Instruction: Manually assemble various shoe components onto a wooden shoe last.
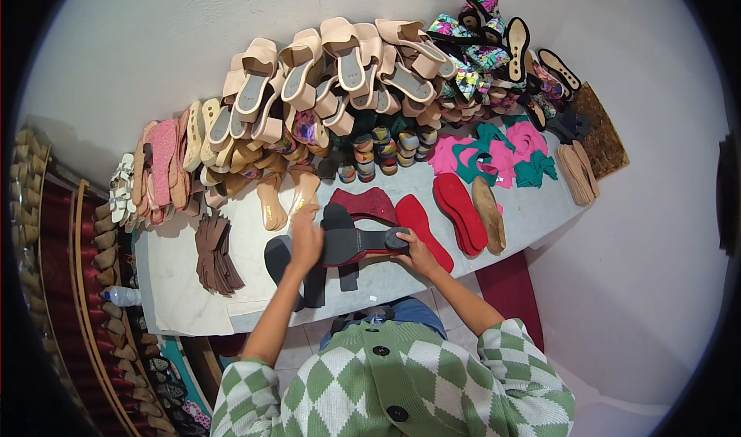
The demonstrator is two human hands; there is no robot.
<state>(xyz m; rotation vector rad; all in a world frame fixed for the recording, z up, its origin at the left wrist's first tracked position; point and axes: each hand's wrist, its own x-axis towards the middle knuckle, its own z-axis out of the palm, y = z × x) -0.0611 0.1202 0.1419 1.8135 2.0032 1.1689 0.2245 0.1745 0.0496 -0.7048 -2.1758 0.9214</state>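
Note:
A heeled shoe with a black sole point(343, 247) and a red upper is held sole-up over the table. My right hand point(417, 253) is closed around its heel end, by the round dark heel point(397, 239). At the toe end is my left hand point(306, 240), its fingers smeared by motion, so their grip is unclear. Black sole pieces point(279, 259) lie beneath my left wrist. Just beyond the shoe is a dark red sparkly upper point(364, 205). A red insole point(423, 232) lies to the right of it.
Beige heeled sandals point(251, 90) are piled along the back of the table, with patterned ones point(482, 55) at right. Red insoles point(461, 215) and a worn shoe last point(488, 215) lie right. Brown strips point(216, 253) lie left. A shelf of lasts point(116, 329) stands beside the table.

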